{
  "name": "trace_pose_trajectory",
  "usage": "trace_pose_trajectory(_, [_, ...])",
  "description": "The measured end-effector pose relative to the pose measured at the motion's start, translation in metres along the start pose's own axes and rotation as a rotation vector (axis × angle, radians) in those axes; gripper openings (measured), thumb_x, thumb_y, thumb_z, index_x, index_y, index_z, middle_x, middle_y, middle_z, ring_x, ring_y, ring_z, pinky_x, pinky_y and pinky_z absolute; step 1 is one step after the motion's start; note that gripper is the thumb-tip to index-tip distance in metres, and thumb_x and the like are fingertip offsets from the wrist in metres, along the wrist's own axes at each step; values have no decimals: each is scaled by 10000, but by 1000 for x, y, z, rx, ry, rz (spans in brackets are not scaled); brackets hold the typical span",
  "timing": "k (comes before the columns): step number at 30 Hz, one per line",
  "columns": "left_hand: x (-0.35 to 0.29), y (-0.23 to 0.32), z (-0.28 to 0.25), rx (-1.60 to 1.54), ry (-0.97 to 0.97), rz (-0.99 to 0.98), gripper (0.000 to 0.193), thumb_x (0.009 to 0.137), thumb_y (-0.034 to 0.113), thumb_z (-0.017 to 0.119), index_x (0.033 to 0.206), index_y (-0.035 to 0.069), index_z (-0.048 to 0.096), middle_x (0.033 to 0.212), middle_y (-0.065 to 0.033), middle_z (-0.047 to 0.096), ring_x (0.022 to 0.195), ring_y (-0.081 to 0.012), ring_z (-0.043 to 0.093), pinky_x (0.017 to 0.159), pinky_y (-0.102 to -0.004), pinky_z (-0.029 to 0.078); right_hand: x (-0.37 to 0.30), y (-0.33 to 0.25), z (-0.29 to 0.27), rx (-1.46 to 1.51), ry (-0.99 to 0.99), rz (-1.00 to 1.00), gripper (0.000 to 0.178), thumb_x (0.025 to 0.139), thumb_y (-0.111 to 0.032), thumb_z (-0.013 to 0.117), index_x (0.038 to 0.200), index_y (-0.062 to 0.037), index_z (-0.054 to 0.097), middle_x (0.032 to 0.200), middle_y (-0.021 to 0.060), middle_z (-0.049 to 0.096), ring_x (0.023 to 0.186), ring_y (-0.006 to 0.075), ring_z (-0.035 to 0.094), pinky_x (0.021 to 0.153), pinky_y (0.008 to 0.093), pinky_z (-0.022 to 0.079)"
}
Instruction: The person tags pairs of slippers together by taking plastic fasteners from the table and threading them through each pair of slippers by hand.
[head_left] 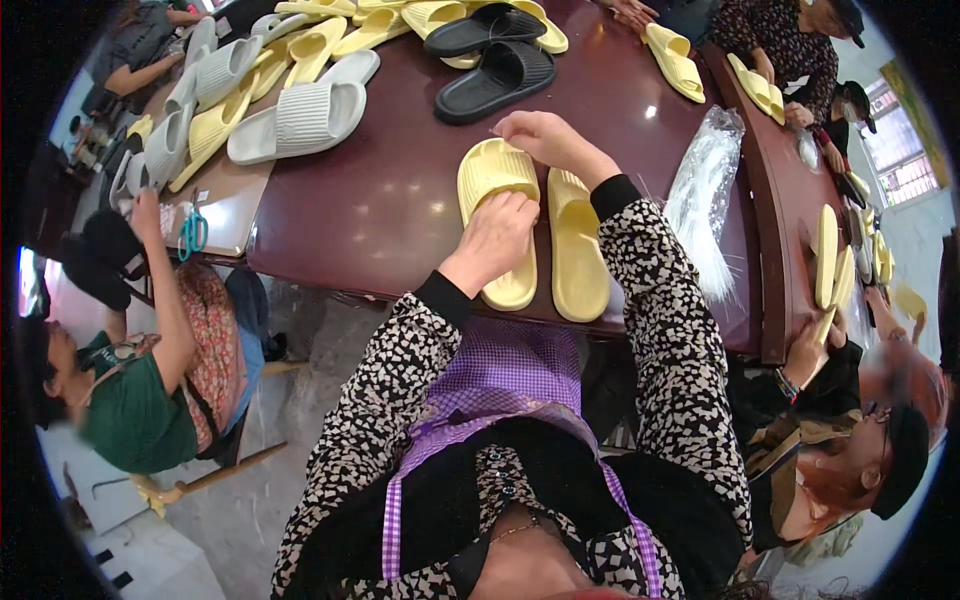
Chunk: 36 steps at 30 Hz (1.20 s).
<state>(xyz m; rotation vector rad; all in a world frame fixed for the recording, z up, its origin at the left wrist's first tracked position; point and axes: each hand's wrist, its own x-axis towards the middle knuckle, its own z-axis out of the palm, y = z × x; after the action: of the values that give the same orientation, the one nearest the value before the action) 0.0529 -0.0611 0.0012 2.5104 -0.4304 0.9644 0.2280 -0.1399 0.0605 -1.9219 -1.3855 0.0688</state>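
1. Two yellow slides lie side by side on the dark red bench, just in front of the person, soles flat, long axes running near to far.
2. The left yellow slide sits under the left hand. The hand rests on its middle part, fingers curled down onto the strap area. It looks like a light grasp, though the fingertips are hidden under the hand.
3. The right yellow slide lies touching or nearly touching the left one. Its far end is under the right hand.
4. The right hand's fingers are pinched together at the far end of the pair, near the straps. Whether they hold something thin, I cannot tell.
5. The left hand is the nearer one and the right reaches farther across both slides.
6. A clear plastic bag of white strands lies just right of the pair. Two black slides lie farther off.
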Motion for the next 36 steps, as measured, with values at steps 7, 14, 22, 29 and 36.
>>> trace_pose_trajectory(7, [1, -3, -6, 12, -26, -10, 43, 775, 47, 559, 812, 28, 551, 803, -107, 546, 811, -277, 558, 753, -378, 460, 7, 0, -3, -367, -153, -7, 97, 843, -82, 542, 879, -1, 583, 794, 171, 637, 758, 359, 604, 682, 385, 476])
trace_pose_trajectory(14, [5, -1, -28, -143, 195, -47, 156, 793, 21, 575, 946, -6, 560, 946, -147, 577, 901, -310, 581, 793, -393, 479, -19, -2, -17, -292, 279, 258, 95, 857, -72, 541, 921, -15, 581, 830, 204, 636, 815, 374, 616, 725, 406, 487])
trace_pose_trajectory(22, [87, -18, -29, -395, 304, -228, 229, 806, -3, 547, 1032, -28, 558, 995, -175, 600, 889, -337, 602, 774, -397, 495, -34, -20, -10, 48, 515, 119, 74, 854, -46, 543, 917, -11, 562, 833, 162, 618, 787, 306, 620, 718, 363, 493])
trace_pose_trajectory(29, [112, -34, 12, -731, -96, -651, 193, 847, 106, 612, 979, -35, 610, 782, -29, 630, 627, -80, 571, 542, -230, 455, -49, -6, -1, 133, 704, 127, 57, 855, -23, 555, 910, -13, 567, 808, 128, 614, 749, 241, 616, 687, 323, 492])
trace_pose_trajectory(36, [99, -30, 23, -821, 19, -718, 120, 863, 103, 613, 921, 1, 635, 729, 26, 593, 587, -30, 504, 504, -184, 399, -58, -7, -3, 472, 740, 171, 41, 880, -20, 550, 914, 1, 562, 806, -2, 591, 751, 63, 540, 670, 223, 450])
